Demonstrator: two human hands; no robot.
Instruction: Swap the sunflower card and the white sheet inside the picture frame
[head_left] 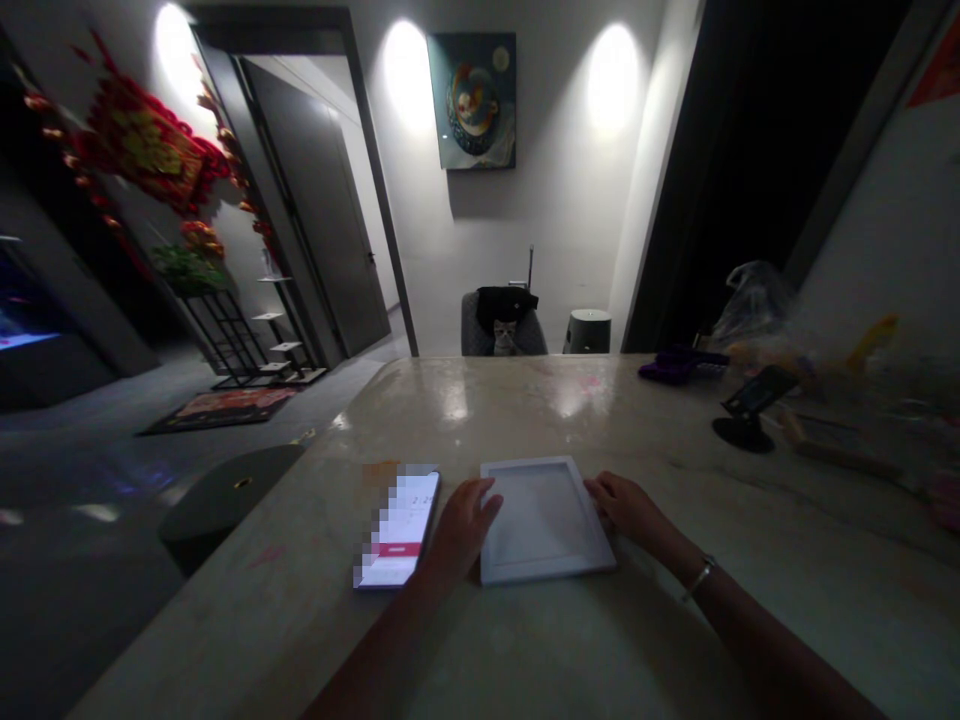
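Observation:
A flat, square white frame (pixel 546 520) with a pale grey inner panel lies on the table in front of me. My left hand (pixel 466 520) is at its left side, with thumb and forefinger reaching over the border. On the opposite side, my right hand (pixel 616 502) has its fingers curled against the upper right edge, and a bracelet circles that wrist. Both hands hold the frame by its sides. Left of my left hand lies a phone (pixel 401 530) with a lit screen, partly blurred out.
The pale stone table (pixel 517 650) spreads around the frame. At the right are a black phone stand (pixel 750 410), a purple cloth-like thing (pixel 679 365) and a clear plastic bag (pixel 757 305). Beyond the far edge stands a grey chair (pixel 472 325); a green stool (pixel 225 495) is at left.

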